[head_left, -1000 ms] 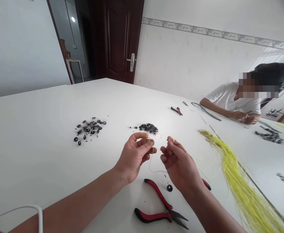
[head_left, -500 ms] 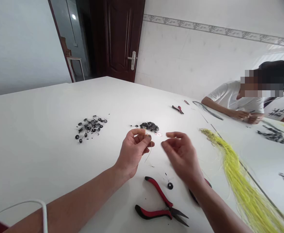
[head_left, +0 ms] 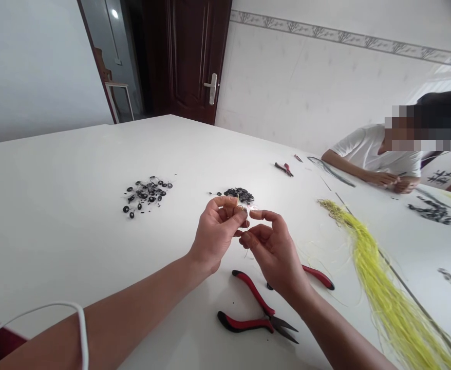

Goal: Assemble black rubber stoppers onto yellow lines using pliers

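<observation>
My left hand (head_left: pixel 220 228) is raised over the table, its thumb and forefinger pinching a thin yellowish strand (head_left: pixel 238 197) that loops and trails downward. Just to the right, my right hand (head_left: pixel 274 252) has come in close, thumb and a finger pinched together at the strand's hanging part, with its forefinger stretched toward the left fingertips. Below the hands, red-and-black pliers (head_left: pixel 257 295) lie with their handles spread. My right hand and forearm partly cover another red-handled tool (head_left: pixel 321 277) and a small black disc (head_left: pixel 269 286).
A heap of small black pieces (head_left: pixel 240 195) lies behind my hands, with scattered black discs on wires (head_left: pixel 146 192) farther left. On the right stretches a bundle of yellow strands (head_left: pixel 368 252). Smaller pliers (head_left: pixel 285 169) and a co-worker's hands (head_left: pixel 393 180) are beyond. A white cable (head_left: pixel 82 329) crosses my left forearm.
My right hand has moved left to the strand and closed its fingertips there. My left hand has shifted slightly right, still pinching the strand.
</observation>
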`<state>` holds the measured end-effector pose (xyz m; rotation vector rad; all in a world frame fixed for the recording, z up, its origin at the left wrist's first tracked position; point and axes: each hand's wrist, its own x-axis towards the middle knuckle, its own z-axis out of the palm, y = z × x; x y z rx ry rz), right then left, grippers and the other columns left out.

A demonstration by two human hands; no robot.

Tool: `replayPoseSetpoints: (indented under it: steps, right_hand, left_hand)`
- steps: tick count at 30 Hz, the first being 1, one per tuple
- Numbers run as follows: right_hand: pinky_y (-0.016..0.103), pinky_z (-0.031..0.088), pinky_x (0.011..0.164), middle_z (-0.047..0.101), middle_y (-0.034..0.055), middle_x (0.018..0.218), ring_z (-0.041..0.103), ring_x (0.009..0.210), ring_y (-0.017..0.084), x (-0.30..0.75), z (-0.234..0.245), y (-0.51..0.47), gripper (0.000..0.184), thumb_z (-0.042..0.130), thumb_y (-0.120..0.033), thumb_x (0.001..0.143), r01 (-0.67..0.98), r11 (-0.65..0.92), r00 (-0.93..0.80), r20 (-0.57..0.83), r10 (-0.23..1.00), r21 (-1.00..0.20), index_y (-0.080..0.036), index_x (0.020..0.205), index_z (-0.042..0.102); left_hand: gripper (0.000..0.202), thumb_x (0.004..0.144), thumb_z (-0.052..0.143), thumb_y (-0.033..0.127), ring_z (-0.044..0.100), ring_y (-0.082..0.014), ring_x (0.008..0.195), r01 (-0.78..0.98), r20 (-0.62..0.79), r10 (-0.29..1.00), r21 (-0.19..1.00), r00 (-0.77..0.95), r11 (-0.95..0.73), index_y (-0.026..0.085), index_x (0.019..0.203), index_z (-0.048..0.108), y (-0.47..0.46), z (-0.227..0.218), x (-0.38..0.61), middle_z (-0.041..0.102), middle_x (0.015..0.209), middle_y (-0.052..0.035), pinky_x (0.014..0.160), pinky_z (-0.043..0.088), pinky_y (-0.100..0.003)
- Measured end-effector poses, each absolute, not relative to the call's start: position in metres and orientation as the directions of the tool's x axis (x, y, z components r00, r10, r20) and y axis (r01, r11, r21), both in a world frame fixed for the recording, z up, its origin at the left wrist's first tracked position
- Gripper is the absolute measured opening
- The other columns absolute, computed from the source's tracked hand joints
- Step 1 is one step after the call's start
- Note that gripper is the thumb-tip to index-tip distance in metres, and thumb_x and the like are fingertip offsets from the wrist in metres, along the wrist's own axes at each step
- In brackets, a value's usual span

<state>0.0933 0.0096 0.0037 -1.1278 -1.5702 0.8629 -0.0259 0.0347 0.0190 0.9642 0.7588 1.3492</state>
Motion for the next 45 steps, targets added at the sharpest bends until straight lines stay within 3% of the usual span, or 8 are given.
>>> replayPoseSetpoints:
  steps: [5,9,12,16,19,22,26,45]
  right_hand:
    - [0.031,0.047,0.06,0.055,-0.0013,0.071,0.056,0.064,0.013,0.093,0.006,0.007,0.021,0.043,-0.013,0.082,0.318,0.451,-0.07,0.454,0.888,-0.834,-0.023,0.1,0.039]
    - [0.037,0.045,0.071,0.056,0.0043,0.083,0.053,0.086,0.02,0.095,0.009,0.004,0.032,0.048,-0.003,0.074,0.491,0.729,-0.238,0.731,0.64,-0.478,-0.02,0.101,0.045]
    - [0.038,0.045,0.071,0.052,0.0055,0.079,0.05,0.092,0.022,0.093,0.01,0.002,0.036,0.042,0.003,0.071,0.373,0.869,-0.405,0.786,0.467,-0.325,-0.018,0.1,0.043]
    - [0.029,0.041,0.056,0.044,0.0017,0.072,0.044,0.064,0.014,0.086,0.005,-0.002,0.029,0.034,0.001,0.073,0.324,0.833,-0.357,0.758,0.546,-0.448,-0.019,0.094,0.039]
    - [0.026,0.041,0.056,0.044,0.0016,0.075,0.043,0.063,0.012,0.077,0.0,-0.006,0.027,0.032,0.0,0.076,0.409,0.706,-0.201,0.698,0.687,-0.578,-0.02,0.093,0.038]
    - [0.022,0.04,0.052,0.043,-0.0005,0.072,0.041,0.058,0.01,0.069,-0.002,-0.011,0.025,0.032,0.0,0.076,0.439,0.638,-0.114,0.665,0.738,-0.633,-0.02,0.09,0.038]
    - [0.021,0.04,0.051,0.045,-0.0008,0.071,0.043,0.057,0.011,0.063,-0.003,-0.016,0.024,0.033,-0.002,0.074,0.466,0.623,-0.064,0.678,0.732,-0.628,-0.021,0.089,0.038]
    - [0.022,0.04,0.046,0.047,0.0002,0.067,0.045,0.05,0.011,0.057,-0.007,-0.025,0.031,0.033,-0.001,0.066,0.534,0.648,-0.181,0.675,0.715,-0.543,-0.019,0.09,0.039]
  left_hand:
    - [0.022,0.071,0.064,0.025,0.056,-0.0114,0.068,-0.42,0.049,0.995,0.907,0.086,-0.008,0.023,0.088,0.05,0.037,0.016,-0.028,0.051,0.07,0.0047,0.059,0.043,-0.024]
    - [0.021,0.071,0.063,0.024,0.055,-0.0094,0.066,-0.419,0.03,0.997,0.908,0.075,0.004,0.024,0.087,0.05,0.039,0.015,-0.028,0.05,0.067,0.006,0.061,0.042,-0.023]
    - [0.02,0.072,0.063,0.023,0.054,-0.0096,0.065,-0.417,0.043,0.996,0.909,0.083,-0.005,0.023,0.087,0.049,0.04,0.016,-0.028,0.049,0.065,0.0062,0.06,0.041,-0.023]
    - [0.02,0.073,0.062,0.023,0.053,-0.0099,0.064,-0.392,0.067,0.993,0.92,0.095,-0.024,0.023,0.087,0.048,0.038,0.017,-0.028,0.049,0.065,0.0055,0.059,0.041,-0.024]
    - [0.018,0.074,0.061,0.022,0.052,-0.0092,0.061,-0.373,0.083,0.993,0.927,0.087,-0.045,0.022,0.085,0.046,0.038,0.017,-0.028,0.049,0.063,0.0064,0.061,0.042,-0.025]
    - [0.017,0.075,0.06,0.022,0.051,-0.009,0.061,-0.357,0.093,0.992,0.932,0.083,-0.058,0.023,0.085,0.046,0.037,0.018,-0.029,0.049,0.062,0.0067,0.062,0.043,-0.025]
    - [0.016,0.075,0.059,0.021,0.05,-0.0088,0.06,-0.35,0.089,0.993,0.935,0.083,-0.055,0.023,0.084,0.046,0.037,0.018,-0.028,0.051,0.061,0.0067,0.061,0.043,-0.025]
    - [0.019,0.072,0.062,0.019,0.051,-0.0085,0.06,-0.408,0.092,0.994,0.911,0.063,-0.058,0.022,0.083,0.048,0.04,0.017,-0.028,0.051,0.063,0.0063,0.064,0.042,-0.025]
